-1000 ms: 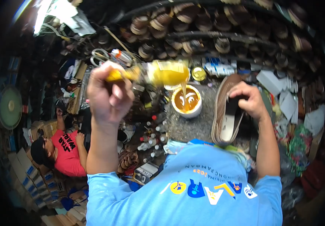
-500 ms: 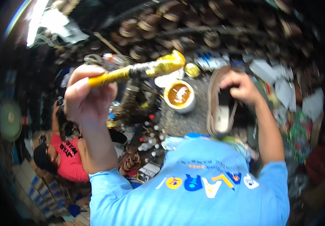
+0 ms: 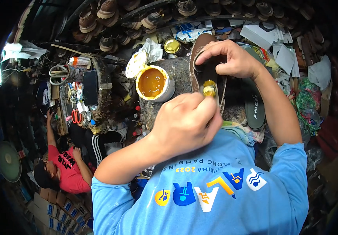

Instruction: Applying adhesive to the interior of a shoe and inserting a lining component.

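My left hand is closed around a brush, whose glue-coated tip pokes out past the fingers. That tip is over the inside of a brown shoe; whether it touches the lining I cannot tell. My right hand is curled at the shoe's opening, thumb and fingers gripping its side and holding it on the worktop. A white tub of amber glue, its smeared lid folded back, stands left of the shoe. Just right of it lies a dark green insole.
A small gold-lidded jar sits behind the tub. Farther left are scissors and a dark phone-like slab. A person in a red shirt sits at lower left. Shoes line racks at the back; a cloth hangs at the front edge.
My left hand has come down and rightward with the brush, from raised at the left to over the shoe. My right hand stays on the shoe. The view has shifted.
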`<action>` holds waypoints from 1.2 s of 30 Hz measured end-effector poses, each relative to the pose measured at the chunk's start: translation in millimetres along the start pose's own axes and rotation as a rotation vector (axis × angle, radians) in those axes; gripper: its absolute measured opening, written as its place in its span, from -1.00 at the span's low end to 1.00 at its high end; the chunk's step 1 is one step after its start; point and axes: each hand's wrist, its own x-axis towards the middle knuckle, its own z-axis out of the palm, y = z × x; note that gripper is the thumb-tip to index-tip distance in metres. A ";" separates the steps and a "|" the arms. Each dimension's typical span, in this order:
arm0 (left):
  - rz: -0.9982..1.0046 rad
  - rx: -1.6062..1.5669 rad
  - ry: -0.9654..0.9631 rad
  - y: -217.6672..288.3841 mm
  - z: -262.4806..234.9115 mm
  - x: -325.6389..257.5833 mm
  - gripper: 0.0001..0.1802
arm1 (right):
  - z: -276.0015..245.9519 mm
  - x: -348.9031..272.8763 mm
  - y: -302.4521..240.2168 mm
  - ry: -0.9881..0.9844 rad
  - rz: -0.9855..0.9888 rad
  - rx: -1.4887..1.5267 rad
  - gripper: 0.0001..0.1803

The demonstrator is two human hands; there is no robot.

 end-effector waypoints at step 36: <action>-0.262 -0.113 -0.105 -14.4 6.0 26.6 -0.89 | 5.3 17.8 12.2 -0.016 -0.026 0.078 -0.52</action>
